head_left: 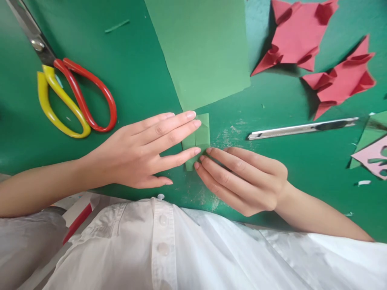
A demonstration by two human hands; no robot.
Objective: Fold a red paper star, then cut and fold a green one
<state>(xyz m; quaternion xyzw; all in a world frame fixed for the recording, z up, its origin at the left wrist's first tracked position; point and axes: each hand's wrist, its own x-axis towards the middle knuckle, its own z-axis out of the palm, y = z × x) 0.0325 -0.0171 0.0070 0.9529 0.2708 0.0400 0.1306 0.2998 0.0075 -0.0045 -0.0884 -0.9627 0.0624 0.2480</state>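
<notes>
A small folded green paper (204, 131) lies on the green table between my hands, with crease lines across it. My left hand (145, 147) lies flat from the left, its fingers stretched out and the tips pressing on the paper. From the right, my right hand (244, 177) has its fingers drawn together at the paper's lower right edge, pinching it. Part of the paper is hidden under my fingers. Just above my left fingertips is the lower corner of a large light green sheet (208, 52).
Scissors (81, 100) with red and yellow handles lie at the upper left. Two red folded paper shapes (298, 34) (344, 78) sit at the upper right. Below them rests a utility knife (302, 128). A pink cut paper (373, 157) overlaps green paper at the right edge.
</notes>
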